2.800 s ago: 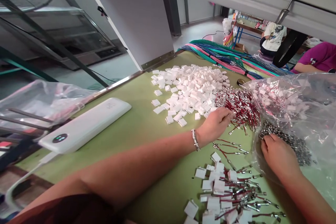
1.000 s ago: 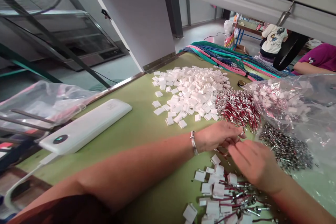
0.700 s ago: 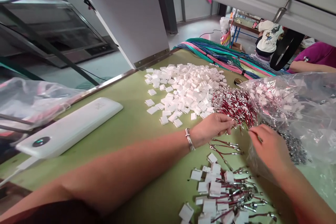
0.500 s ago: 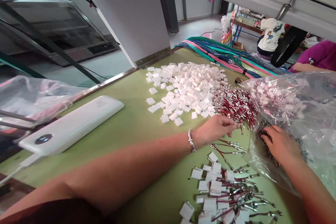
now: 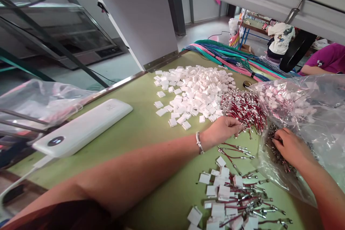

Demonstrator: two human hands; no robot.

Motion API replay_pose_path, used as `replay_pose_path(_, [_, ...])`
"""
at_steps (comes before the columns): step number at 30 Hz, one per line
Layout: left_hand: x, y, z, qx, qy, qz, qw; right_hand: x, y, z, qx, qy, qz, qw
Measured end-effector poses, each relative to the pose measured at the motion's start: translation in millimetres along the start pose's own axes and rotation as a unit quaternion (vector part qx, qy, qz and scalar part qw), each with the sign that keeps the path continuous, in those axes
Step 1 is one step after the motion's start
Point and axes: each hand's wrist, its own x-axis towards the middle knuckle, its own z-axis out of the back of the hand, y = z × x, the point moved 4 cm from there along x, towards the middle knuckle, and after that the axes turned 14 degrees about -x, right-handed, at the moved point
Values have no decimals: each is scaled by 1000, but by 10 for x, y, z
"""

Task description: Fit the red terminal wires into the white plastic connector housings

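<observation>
My left hand (image 5: 224, 129) is closed in a pinch at the near edge of a pile of short red wires (image 5: 242, 109) with metal terminals, its fingertips on one wire. My right hand (image 5: 292, 147) has curled fingers among small dark metal parts (image 5: 277, 152) on the clear plastic bag (image 5: 293, 188); what lies between them is hidden. A few loose red wires (image 5: 234, 151) are spread below my left hand. Nearer to me lie white plastic housings (image 5: 223, 192) joined to red wires with metal ends (image 5: 258, 201).
A large heap of loose white housings (image 5: 196, 90) lies beyond my left arm. On the left is a white power bank (image 5: 86, 127) with a cable. Bundled coloured cables (image 5: 223, 55) and a tape roll (image 5: 246, 84) are at the back. Other people (image 5: 280, 37) sit farther off.
The view has shifted slightly. My left fingertips have drawn closer against the wire pile, and my right fingers have moved a little within the metal parts.
</observation>
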Motion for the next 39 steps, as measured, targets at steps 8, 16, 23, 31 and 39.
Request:
replay_pose_path(8, [0,59,-76,10,49,-60,997,-151,138,321,249,-105,-5,963])
replay_pose_path(16, [-34,55,-122,29,80,-114,990,-129,767,445,412,-164,68,894])
replay_pose_path(23, [-46,15,-118,24,112,-96,989,-136,770,400,461,-99,40,881])
replay_pose_path(31, [-74,-6,-120,116,128,-150,973,-140,786,439,438,-100,62,891])
replay_pose_path(39, [-230,14,-279,417,151,-298,845,-223,850,278,451,51,82,887])
